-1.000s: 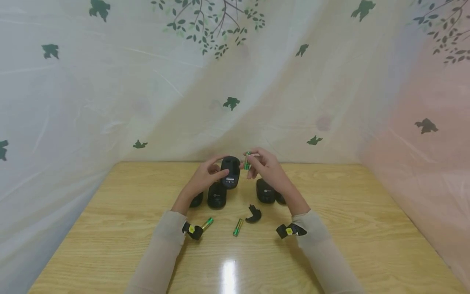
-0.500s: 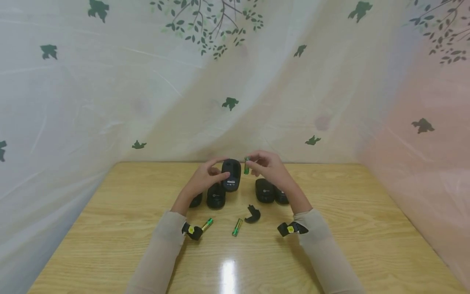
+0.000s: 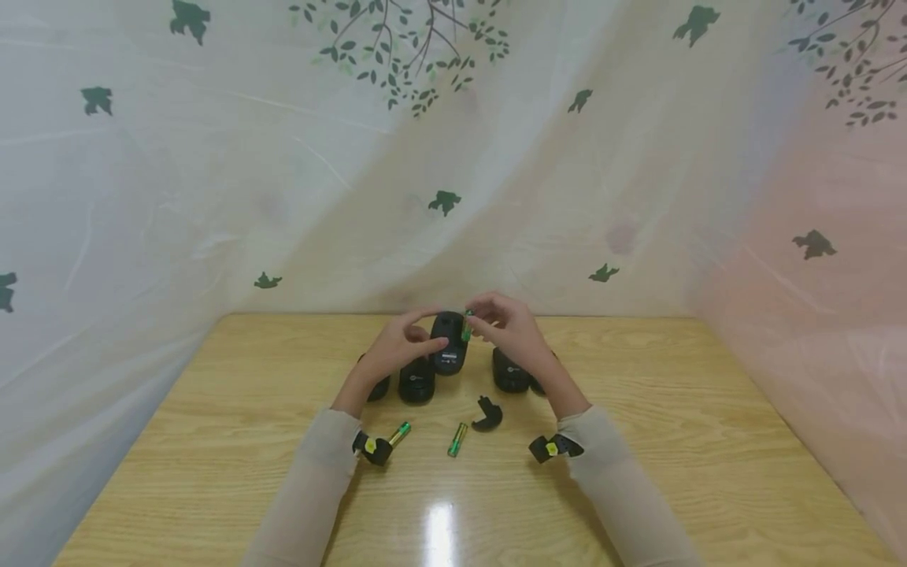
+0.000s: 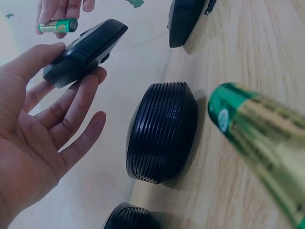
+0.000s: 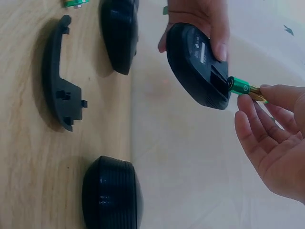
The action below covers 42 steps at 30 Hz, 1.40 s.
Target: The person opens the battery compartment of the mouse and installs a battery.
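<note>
Above the desk (image 3: 638,472), the left grip (image 3: 398,345) holds a black computer mouse (image 5: 196,67), underside up, while the right grip (image 3: 510,329) pinches a green-and-gold battery (image 5: 239,87) right at its open battery compartment (image 5: 218,79)

High head view, close wrist views

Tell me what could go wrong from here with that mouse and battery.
The held battery might slip: the right hand pinches it near one end. The mouse might tilt, gripped off the table by only the left hand. A loose battery beside the left wrist camera could get knocked.
</note>
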{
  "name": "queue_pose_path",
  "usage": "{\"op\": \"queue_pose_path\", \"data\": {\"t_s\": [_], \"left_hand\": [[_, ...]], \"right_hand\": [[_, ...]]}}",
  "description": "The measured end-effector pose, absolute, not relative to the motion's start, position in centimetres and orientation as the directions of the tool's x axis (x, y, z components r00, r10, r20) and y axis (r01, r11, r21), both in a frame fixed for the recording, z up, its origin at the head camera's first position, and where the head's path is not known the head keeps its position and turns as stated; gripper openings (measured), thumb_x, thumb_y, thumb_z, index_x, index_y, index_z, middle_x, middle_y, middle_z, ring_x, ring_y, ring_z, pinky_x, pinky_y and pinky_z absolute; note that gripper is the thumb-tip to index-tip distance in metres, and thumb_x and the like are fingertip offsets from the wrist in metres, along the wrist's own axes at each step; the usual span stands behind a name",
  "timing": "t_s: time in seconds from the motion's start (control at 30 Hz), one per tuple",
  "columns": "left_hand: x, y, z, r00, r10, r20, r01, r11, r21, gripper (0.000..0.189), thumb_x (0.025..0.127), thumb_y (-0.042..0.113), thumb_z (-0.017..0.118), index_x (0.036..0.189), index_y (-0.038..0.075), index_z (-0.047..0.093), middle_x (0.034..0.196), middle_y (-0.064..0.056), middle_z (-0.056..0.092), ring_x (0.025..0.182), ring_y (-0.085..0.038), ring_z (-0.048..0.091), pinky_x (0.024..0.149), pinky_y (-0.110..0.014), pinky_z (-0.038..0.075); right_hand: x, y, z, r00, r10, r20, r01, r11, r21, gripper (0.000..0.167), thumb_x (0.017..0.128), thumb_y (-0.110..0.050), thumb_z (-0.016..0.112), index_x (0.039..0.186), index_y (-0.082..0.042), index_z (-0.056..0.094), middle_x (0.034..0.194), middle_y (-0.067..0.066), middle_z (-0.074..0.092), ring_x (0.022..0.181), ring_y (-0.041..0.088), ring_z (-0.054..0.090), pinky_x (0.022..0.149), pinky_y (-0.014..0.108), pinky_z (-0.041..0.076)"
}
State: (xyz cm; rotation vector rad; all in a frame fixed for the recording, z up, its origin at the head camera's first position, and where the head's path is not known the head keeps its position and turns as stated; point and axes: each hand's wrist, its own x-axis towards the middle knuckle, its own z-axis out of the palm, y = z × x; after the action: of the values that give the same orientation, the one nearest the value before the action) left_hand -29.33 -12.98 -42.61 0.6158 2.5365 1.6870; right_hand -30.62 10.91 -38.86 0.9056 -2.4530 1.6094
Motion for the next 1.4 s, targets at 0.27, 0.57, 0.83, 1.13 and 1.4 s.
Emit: {"op": "queue_pose_path", "data": {"t_s": [0.27, 0.57, 0.83, 1.13, 1.4], "left_hand": [[-29.2, -13.0, -42.5, -0.911, 0.361, 0.200, 0.327, 0.334, 0.884, 0.056, 0.095, 0.026, 0.074, 0.148, 0.021, 0.053, 0.087, -0.009, 0.075, 0.076, -0.015, 0.069, 0.075, -0.033, 0.057], [-29.3, -12.8, -42.6, -0.906, 0.370, 0.205, 0.335, 0.330, 0.883, 0.056, 0.095, 0.025, 0.074, 0.148, 0.020, 0.054, 0.086, -0.008, 0.075, 0.075, -0.017, 0.069, 0.073, -0.037, 0.058], [-29.3, -12.7, -42.7, -0.901, 0.374, 0.218, 0.349, 0.331, 0.877, 0.057, 0.095, 0.023, 0.074, 0.148, 0.018, 0.054, 0.089, -0.011, 0.074, 0.075, -0.017, 0.068, 0.071, -0.032, 0.055], [-29.3, -12.7, -42.6, -0.895, 0.371, 0.248, 0.376, 0.325, 0.868, 0.056, 0.095, 0.022, 0.074, 0.148, 0.017, 0.054, 0.089, -0.014, 0.074, 0.078, -0.022, 0.068, 0.071, -0.031, 0.053], [-29.3, -12.6, -42.6, -0.881, 0.368, 0.297, 0.418, 0.315, 0.852, 0.056, 0.097, 0.018, 0.072, 0.149, 0.015, 0.053, 0.094, -0.014, 0.076, 0.083, -0.021, 0.071, 0.075, -0.029, 0.055]], "right_hand": [[-30.5, 10.3, -39.6, -0.813, -0.409, 0.415, -0.556, 0.330, -0.763, 0.019, 0.097, -0.012, 0.071, 0.114, -0.004, 0.069, 0.101, 0.013, 0.075, 0.088, 0.025, 0.072, 0.078, 0.038, 0.060], [-30.3, 10.1, -39.9, -0.820, -0.381, 0.428, -0.559, 0.371, -0.741, 0.020, 0.095, -0.012, 0.073, 0.112, -0.003, 0.071, 0.101, 0.013, 0.074, 0.091, 0.028, 0.072, 0.079, 0.049, 0.060], [-30.4, 9.9, -40.0, -0.837, -0.359, 0.413, -0.539, 0.413, -0.735, 0.018, 0.093, -0.011, 0.076, 0.109, -0.004, 0.073, 0.100, 0.012, 0.073, 0.089, 0.026, 0.071, 0.078, 0.048, 0.059], [-30.5, 9.9, -40.2, -0.849, -0.357, 0.389, -0.518, 0.421, -0.744, 0.016, 0.094, -0.013, 0.074, 0.108, -0.005, 0.074, 0.102, 0.012, 0.071, 0.089, 0.024, 0.069, 0.078, 0.040, 0.059], [-31.0, 10.3, -40.4, -0.882, -0.376, 0.284, -0.407, 0.302, -0.862, 0.039, 0.098, -0.022, 0.070, 0.131, -0.002, 0.064, 0.116, 0.018, 0.069, 0.102, 0.031, 0.069, 0.080, 0.046, 0.061]]}}
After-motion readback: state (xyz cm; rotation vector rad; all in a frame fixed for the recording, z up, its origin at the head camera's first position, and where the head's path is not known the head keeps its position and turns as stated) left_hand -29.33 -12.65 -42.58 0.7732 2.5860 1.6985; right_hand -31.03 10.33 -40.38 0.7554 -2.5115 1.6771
